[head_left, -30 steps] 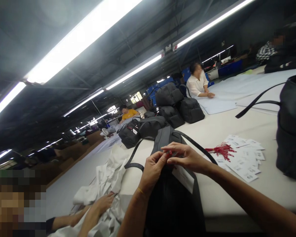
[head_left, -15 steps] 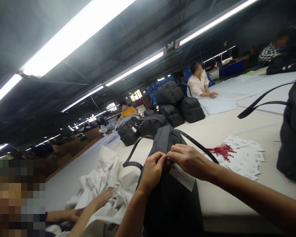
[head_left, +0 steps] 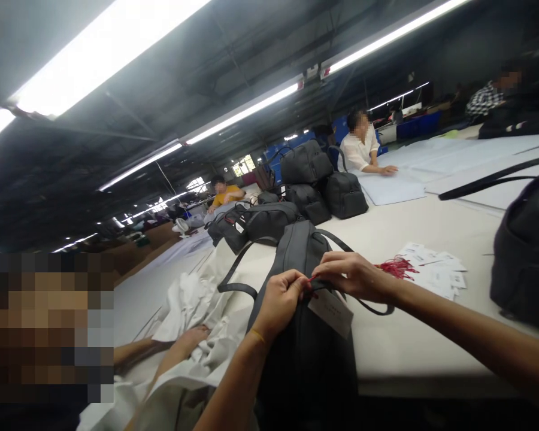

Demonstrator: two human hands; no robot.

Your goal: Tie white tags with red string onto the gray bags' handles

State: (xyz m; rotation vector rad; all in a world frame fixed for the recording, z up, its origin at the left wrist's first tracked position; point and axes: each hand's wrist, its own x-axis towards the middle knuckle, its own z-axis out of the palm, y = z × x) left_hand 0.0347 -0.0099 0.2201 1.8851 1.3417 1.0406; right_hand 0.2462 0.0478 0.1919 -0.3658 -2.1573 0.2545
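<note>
A dark grey bag (head_left: 305,359) stands upright at the table's near edge, its zipped top towards me. Over that top, my left hand (head_left: 284,299) pinches a red string (head_left: 313,278), its fingers closed. My right hand (head_left: 353,272) is closed in a pinch on the same string, just to the right. Below the fingers a white hang tag (head_left: 331,311) with small print lies against the bag. One loop handle (head_left: 240,269) droops on the left side and another strap runs behind my right hand.
White tags (head_left: 435,272) with bundled red strings (head_left: 397,267) lie to the right, near another dark bag (head_left: 527,251). Several bags (head_left: 308,161) are piled behind. At left, a co-worker's hand (head_left: 193,340) rests on crumpled white cloth (head_left: 215,317). Other people work farther back.
My hands have drawn slightly apart, and a short stretch of red string now shows between them. The view has shifted a little. The co-worker at left leans farther in.
</note>
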